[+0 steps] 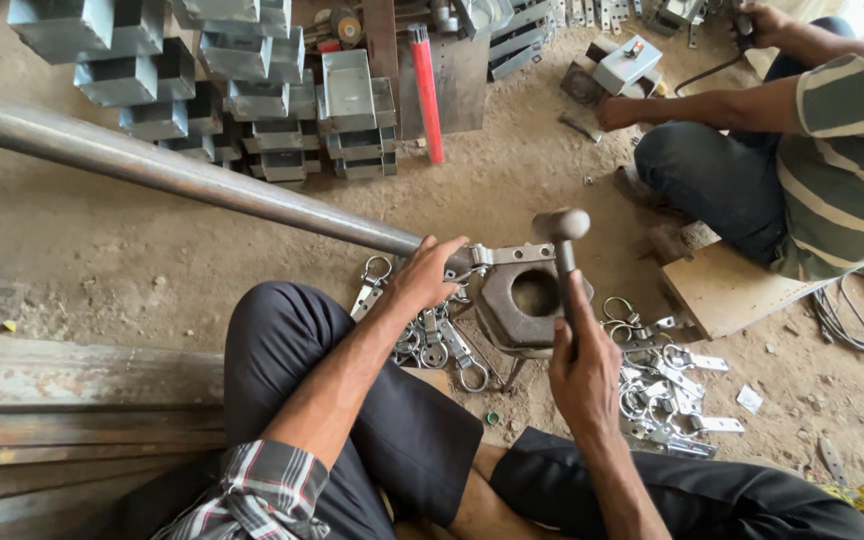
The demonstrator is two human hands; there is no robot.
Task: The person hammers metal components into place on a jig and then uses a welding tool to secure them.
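On the dirt floor (552, 180), between the knees, a bracket (514, 255) is laid across a heavy block (527, 300) with a round hole. It is pinned by the left hand (427, 275), fingers closed on its end. A hammer (562, 250) is gripped tight in the right hand (582, 375), head poised just above. A glancing blow could catch the left fingertips, which lie near the strike point, or kick the bracket off. How the bracket meets the long pipe (182, 175) is hidden by the hand. Loose clasps (667, 390) are too tangled to count.
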